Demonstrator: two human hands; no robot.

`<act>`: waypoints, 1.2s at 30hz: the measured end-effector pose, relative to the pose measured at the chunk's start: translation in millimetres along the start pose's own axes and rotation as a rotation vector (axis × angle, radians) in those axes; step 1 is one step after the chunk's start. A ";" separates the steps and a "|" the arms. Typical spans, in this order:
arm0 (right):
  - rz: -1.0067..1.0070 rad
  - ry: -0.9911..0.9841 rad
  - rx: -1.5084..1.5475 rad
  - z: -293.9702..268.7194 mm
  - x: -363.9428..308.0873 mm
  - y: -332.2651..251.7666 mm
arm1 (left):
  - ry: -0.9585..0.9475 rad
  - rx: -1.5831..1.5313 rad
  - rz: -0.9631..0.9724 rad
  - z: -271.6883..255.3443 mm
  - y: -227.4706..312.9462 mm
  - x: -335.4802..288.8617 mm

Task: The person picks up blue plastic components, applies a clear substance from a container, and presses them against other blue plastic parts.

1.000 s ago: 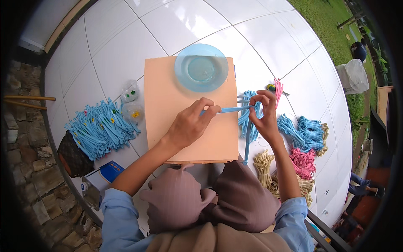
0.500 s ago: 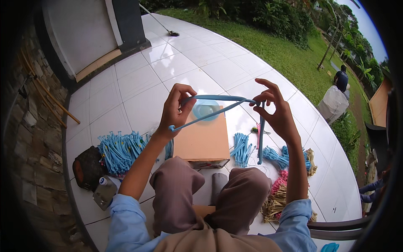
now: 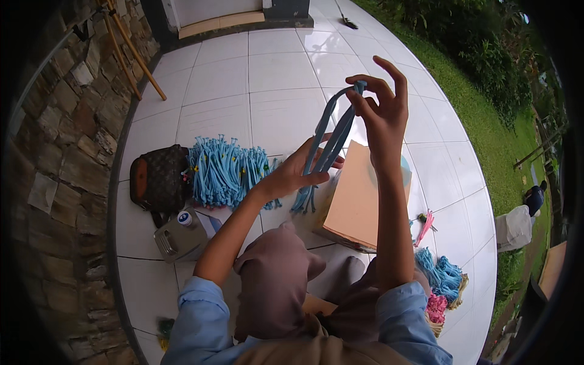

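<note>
Raised above the cardboard box (image 3: 359, 201), my right hand (image 3: 384, 115) pinches the knotted top end of a looped light-blue fabric cord (image 3: 328, 125) between thumb and fingertips, other fingers lifted. The cord hangs down in several strands toward my left hand (image 3: 292, 173). There the thumb and fingers loosely enclose the lower strands. A small bunch of blue cords (image 3: 304, 198) lies beside the box, partly hidden below my left hand. A pale blue round bowl (image 3: 406, 171) on the box is mostly covered by my right forearm.
Left of me lies a big heap of blue knotted cords (image 3: 222, 173), beside a dark patterned bag (image 3: 159, 179) and a metal container (image 3: 179, 237). On the right are more blue cords (image 3: 447, 274), pink bundles (image 3: 435, 307) and a pink-handled tool (image 3: 424, 226). A person (image 3: 535, 198) is on the grass.
The view has turned left. The cord, earlier stretched sideways between both hands, now hangs from my raised right hand, with my left hand lower around its strands.
</note>
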State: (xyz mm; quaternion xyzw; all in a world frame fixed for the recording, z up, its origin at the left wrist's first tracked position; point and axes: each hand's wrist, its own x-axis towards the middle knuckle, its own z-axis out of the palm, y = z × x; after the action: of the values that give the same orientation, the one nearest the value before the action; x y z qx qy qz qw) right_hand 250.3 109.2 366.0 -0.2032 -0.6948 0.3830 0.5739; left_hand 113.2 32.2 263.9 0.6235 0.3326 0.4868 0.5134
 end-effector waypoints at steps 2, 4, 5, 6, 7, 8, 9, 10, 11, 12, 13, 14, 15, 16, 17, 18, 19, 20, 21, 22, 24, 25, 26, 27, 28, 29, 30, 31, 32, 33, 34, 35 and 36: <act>0.142 0.124 0.082 28.9 -28.1 56.8 | 0.118 -0.263 -0.197 -12.0 -35.9 -14.6; 0.336 0.216 0.074 61.7 -84.4 106.4 | 0.314 -0.235 -0.362 -25.4 -78.2 -38.9; 0.440 0.220 0.069 74.0 -119.4 126.0 | 0.328 -0.249 -0.392 -26.6 -102.9 -48.6; 0.552 0.248 0.105 81.0 -162.3 151.1 | 0.393 -0.126 -0.431 -21.0 -133.0 -56.3; 0.709 0.272 0.103 86.4 -197.8 167.8 | 0.434 -0.021 -0.392 -14.2 -166.3 -62.5; 0.830 0.318 0.087 91.6 -227.2 181.8 | 0.479 0.089 -0.358 -8.2 -198.9 -69.3; 0.875 0.333 0.073 91.0 -244.9 201.9 | 0.465 0.067 -0.402 -2.5 -220.6 -69.1; 0.927 0.416 0.052 89.8 -261.8 218.7 | 0.427 0.190 -0.441 2.7 -239.2 -68.4; 0.971 0.489 0.038 92.0 -270.6 227.4 | 0.393 0.321 -0.473 4.4 -252.8 -68.8; 0.985 0.511 0.020 92.6 -276.7 240.1 | 0.396 0.296 -0.421 3.8 -267.8 -67.1; 1.015 0.522 0.003 90.5 -278.1 251.5 | 0.381 0.275 -0.447 3.6 -279.2 -61.4; 0.988 0.537 0.019 88.6 -274.4 261.4 | 0.378 0.386 -0.431 1.4 -286.5 -53.9; 0.960 0.551 0.037 87.4 -271.8 269.2 | 0.374 0.497 -0.412 0.0 -291.8 -49.1; 0.955 0.543 0.021 86.8 -268.7 276.3 | 0.374 0.583 -0.380 -1.3 -297.4 -46.4; 0.967 0.543 0.019 86.1 -266.8 279.4 | 0.372 0.579 -0.391 0.9 -299.1 -47.7; 0.971 0.529 0.014 85.5 -265.3 279.9 | 0.394 0.601 -0.373 3.9 -298.5 -50.0; 0.966 0.527 0.007 84.1 -264.7 281.2 | 0.408 0.624 -0.343 4.8 -294.8 -47.2; 0.963 0.534 0.006 83.4 -264.9 279.0 | 0.401 0.624 -0.339 5.3 -288.7 -45.7; 0.978 0.511 -0.011 83.5 -265.5 274.1 | 0.431 0.532 -0.358 5.4 -280.5 -45.9; 0.983 0.482 -0.024 85.3 -260.9 267.3 | 0.468 0.447 -0.369 3.3 -272.6 -46.4; 0.970 0.490 0.080 92.4 -255.4 246.5 | 0.508 0.401 -0.326 0.1 -253.0 -50.3; 0.967 0.490 0.186 97.8 -248.1 234.0 | 0.549 0.353 -0.294 -3.1 -242.1 -51.0; 0.947 0.470 0.226 99.1 -235.5 218.4 | 0.592 0.286 -0.276 -4.3 -223.5 -44.8; 0.909 0.470 0.232 97.1 -224.3 201.8 | 0.589 0.296 -0.240 -5.9 -204.8 -39.4; 0.876 0.434 0.296 96.5 -204.0 176.3 | 0.587 0.308 -0.213 -10.1 -173.4 -32.1; 0.842 0.404 0.349 92.0 -187.7 156.0 | 0.578 0.310 -0.187 -11.1 -144.9 -23.3; 0.727 0.384 0.373 82.9 -174.9 139.3 | 0.543 0.307 -0.182 -11.3 -116.4 -13.0; 0.670 0.383 0.383 71.6 -156.7 113.9 | 0.536 0.328 -0.129 -9.9 -84.0 -3.9; 0.603 0.304 0.380 57.3 -140.2 91.0 | 0.506 0.347 -0.088 -7.6 -59.5 3.2; 0.536 0.230 0.368 41.1 -124.8 68.9 | 0.471 0.363 -0.049 -2.6 -34.1 11.2; 0.466 0.200 0.349 20.1 -111.2 48.6 | 0.444 0.400 0.002 11.5 -6.9 22.4; 0.399 0.136 0.250 -6.4 -103.6 37.2 | 0.413 0.396 0.038 28.9 11.9 33.5; 0.351 0.087 0.099 -33.6 -94.5 22.3 | 0.352 0.379 0.049 47.3 29.2 45.6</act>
State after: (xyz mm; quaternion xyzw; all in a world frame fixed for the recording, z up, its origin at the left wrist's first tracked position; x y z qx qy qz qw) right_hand 303.3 64.9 289.9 -0.3092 -0.6037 0.5017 0.5370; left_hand 169.5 51.7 304.2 0.6221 0.4872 0.5289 0.3096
